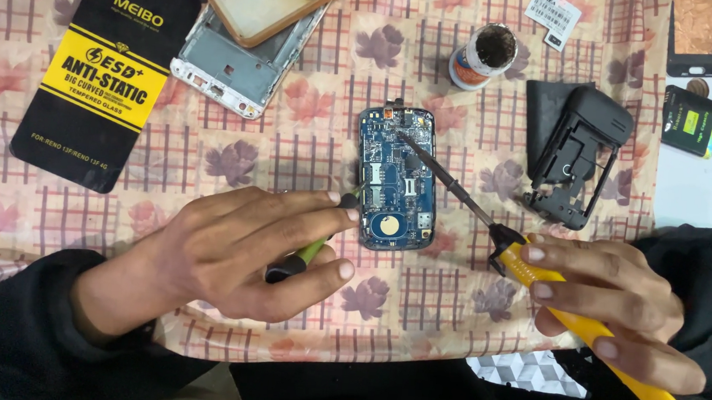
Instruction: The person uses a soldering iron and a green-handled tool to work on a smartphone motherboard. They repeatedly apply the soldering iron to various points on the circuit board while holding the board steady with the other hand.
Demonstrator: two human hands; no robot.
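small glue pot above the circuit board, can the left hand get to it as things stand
Probably not freely: the left hand holds a green-handled tool, and the blue circuit board and soldering iron lie between it and the small pot.

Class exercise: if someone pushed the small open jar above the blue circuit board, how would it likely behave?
The jar looks small, so probably light and easy to slide on the patterned cloth. It seems tilted or lying down, so it may roll. With no lid visible, its dark contents could spill.

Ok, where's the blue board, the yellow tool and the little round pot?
blue circuit board (397, 182), head view, on the middle of its blue face.
yellow-handled soldering iron (536, 278), head view, on the yellow handle near the right hand's fingertips.
small round pot (483, 56), head view, on its side wall below the dark opening.
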